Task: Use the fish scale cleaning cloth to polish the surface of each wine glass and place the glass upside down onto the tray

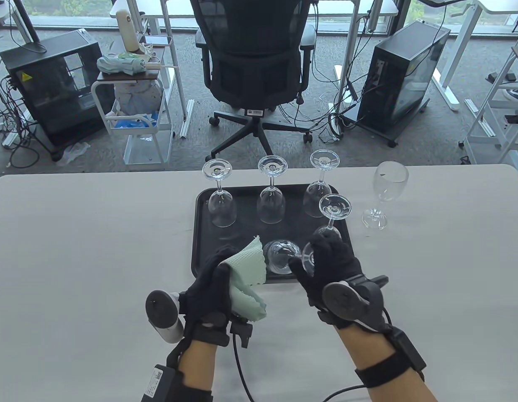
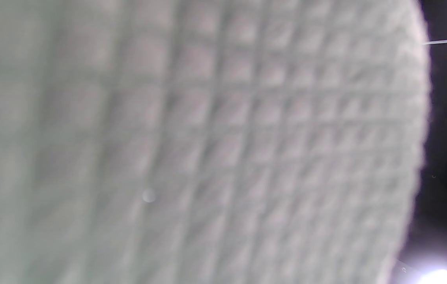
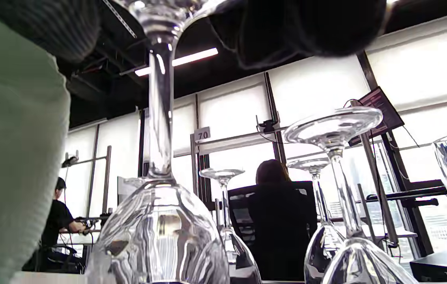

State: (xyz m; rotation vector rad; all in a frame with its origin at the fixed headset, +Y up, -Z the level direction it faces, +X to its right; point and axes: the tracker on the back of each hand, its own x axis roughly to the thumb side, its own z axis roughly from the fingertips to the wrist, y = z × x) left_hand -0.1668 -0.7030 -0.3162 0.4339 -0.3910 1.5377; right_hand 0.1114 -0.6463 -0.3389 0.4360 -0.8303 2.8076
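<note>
My right hand (image 1: 315, 257) grips the foot of a wine glass (image 1: 280, 257) that hangs upside down over the front of the black tray (image 1: 198, 234). In the right wrist view its stem (image 3: 160, 110) runs down from my fingers (image 3: 306, 23) to the bowl. Whether its rim touches the tray I cannot tell. Just left of the bowl, my left hand (image 1: 219, 268) holds the bunched pale green fish scale cloth (image 1: 248, 272), which fills the left wrist view (image 2: 207, 142). Three glasses (image 1: 270, 201) stand inverted along the tray's back. Another inverted glass (image 1: 334, 207) is at its right.
One upright wine glass (image 1: 384, 192) stands on the white table (image 1: 75, 251) to the right of the tray. Beyond the table's far edge are an office chair (image 1: 255, 63), two computer cases and a small cart.
</note>
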